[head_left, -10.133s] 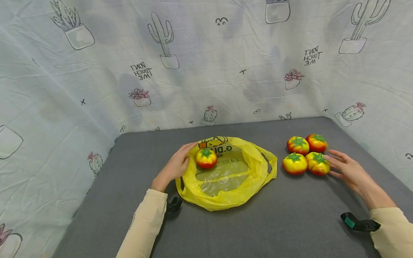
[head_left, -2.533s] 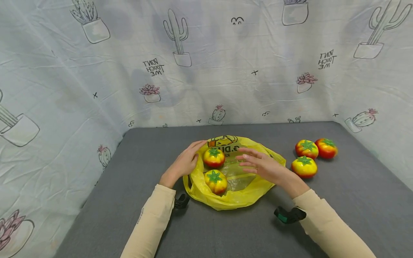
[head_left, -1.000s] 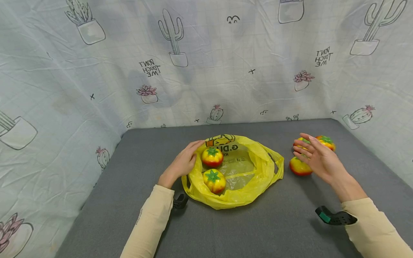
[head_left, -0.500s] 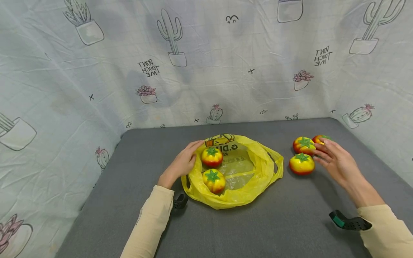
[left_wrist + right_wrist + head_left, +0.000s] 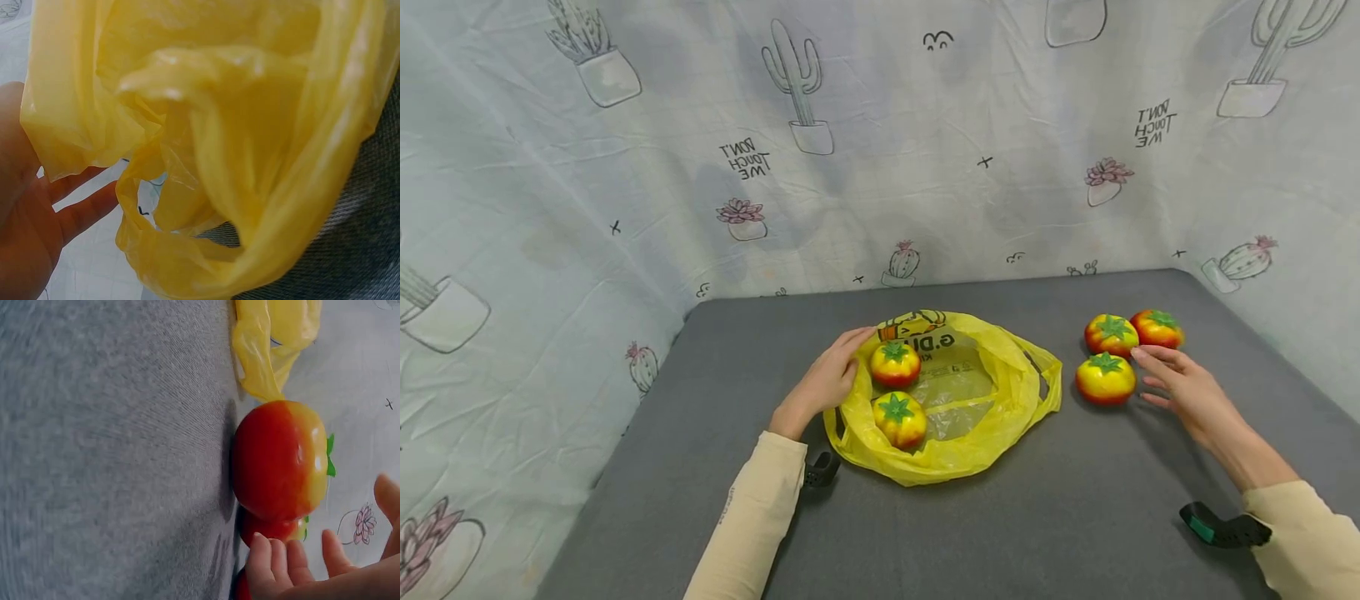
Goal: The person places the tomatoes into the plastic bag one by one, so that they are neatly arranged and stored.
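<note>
At centre frame the left hand (image 5: 820, 383) gripped the yellow bag (image 5: 1000, 400) rim, two tomatoes inside; the right hand (image 5: 1180, 387), fingers spread and empty, reached the nearest tomato (image 5: 1105, 379) at right on the desk (image 5: 1000, 533); cupping it from above would probably lift it cleanly.

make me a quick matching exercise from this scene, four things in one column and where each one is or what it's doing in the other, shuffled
Things:
1. left hand
2. right hand
3. yellow bag
4. three tomatoes

Places or states:
A. lies open on the grey table, two tomatoes inside
B. sit in a cluster on the table, right of the bag
C. holds the bag's left edge
D. open, fingers beside the cluster, gripping nothing

Pairs: 1-C, 2-D, 3-A, 4-B
</note>
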Action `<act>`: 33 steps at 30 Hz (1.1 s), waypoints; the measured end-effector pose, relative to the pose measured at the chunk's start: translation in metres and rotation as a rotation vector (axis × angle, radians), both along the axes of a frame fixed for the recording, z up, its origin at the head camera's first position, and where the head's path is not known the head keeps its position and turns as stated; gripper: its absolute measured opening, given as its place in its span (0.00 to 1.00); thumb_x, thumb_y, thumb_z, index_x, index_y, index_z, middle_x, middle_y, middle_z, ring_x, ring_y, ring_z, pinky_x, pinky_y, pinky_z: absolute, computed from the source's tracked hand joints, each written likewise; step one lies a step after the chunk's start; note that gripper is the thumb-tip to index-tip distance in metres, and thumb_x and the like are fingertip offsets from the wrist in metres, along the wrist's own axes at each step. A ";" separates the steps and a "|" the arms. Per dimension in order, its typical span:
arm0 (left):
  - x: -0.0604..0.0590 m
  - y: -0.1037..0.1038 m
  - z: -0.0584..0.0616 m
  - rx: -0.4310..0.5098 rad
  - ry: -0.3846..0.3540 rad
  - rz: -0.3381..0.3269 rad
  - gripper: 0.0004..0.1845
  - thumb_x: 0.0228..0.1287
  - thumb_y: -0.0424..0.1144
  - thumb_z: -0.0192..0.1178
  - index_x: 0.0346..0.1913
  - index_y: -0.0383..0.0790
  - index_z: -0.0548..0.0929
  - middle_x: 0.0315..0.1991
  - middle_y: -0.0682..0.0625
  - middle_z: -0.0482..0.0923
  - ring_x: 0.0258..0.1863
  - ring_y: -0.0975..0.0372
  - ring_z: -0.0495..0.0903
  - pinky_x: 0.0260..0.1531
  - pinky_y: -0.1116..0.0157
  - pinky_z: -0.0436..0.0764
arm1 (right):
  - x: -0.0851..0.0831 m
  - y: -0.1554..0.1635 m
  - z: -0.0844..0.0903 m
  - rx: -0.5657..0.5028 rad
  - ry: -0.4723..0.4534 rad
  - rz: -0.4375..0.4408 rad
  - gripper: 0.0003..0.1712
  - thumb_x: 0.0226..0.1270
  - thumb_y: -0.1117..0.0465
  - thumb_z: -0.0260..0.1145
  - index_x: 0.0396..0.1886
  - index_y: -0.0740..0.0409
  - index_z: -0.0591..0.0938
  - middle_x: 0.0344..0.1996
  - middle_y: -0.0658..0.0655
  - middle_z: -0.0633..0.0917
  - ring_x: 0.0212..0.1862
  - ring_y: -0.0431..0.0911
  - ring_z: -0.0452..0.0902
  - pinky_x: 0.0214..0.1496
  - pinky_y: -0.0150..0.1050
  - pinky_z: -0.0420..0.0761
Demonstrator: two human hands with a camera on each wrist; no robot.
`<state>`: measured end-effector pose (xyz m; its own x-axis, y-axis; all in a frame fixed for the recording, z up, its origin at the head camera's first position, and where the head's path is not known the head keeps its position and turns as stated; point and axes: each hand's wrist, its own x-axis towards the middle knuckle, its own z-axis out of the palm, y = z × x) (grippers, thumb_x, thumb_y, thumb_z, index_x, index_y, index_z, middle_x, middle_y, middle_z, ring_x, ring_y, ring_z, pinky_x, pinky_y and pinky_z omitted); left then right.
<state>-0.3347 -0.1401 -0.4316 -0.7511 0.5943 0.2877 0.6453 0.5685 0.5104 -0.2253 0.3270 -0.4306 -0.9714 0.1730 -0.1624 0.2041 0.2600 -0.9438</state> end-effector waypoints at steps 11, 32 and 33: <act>0.000 -0.001 -0.001 0.004 0.003 0.000 0.29 0.67 0.21 0.45 0.72 0.36 0.62 0.68 0.40 0.60 0.63 0.50 0.65 0.46 0.56 0.70 | -0.007 -0.013 -0.003 0.090 -0.135 0.090 0.52 0.69 0.41 0.56 0.74 0.68 0.43 0.67 0.80 0.46 0.63 0.65 0.57 0.44 0.39 0.79; 0.000 0.001 0.002 -0.001 0.012 -0.005 0.29 0.67 0.20 0.44 0.71 0.35 0.62 0.68 0.39 0.60 0.64 0.49 0.65 0.48 0.55 0.71 | -0.006 -0.015 -0.008 0.040 -0.103 0.128 0.51 0.69 0.49 0.61 0.72 0.72 0.40 0.65 0.79 0.50 0.46 0.37 0.69 0.47 0.38 0.79; 0.000 0.001 0.002 -0.001 0.011 -0.008 0.29 0.67 0.21 0.44 0.71 0.35 0.62 0.68 0.39 0.60 0.64 0.49 0.64 0.48 0.55 0.71 | -0.006 -0.014 -0.009 0.033 -0.099 0.127 0.51 0.69 0.50 0.60 0.72 0.72 0.40 0.65 0.79 0.49 0.45 0.36 0.69 0.47 0.39 0.79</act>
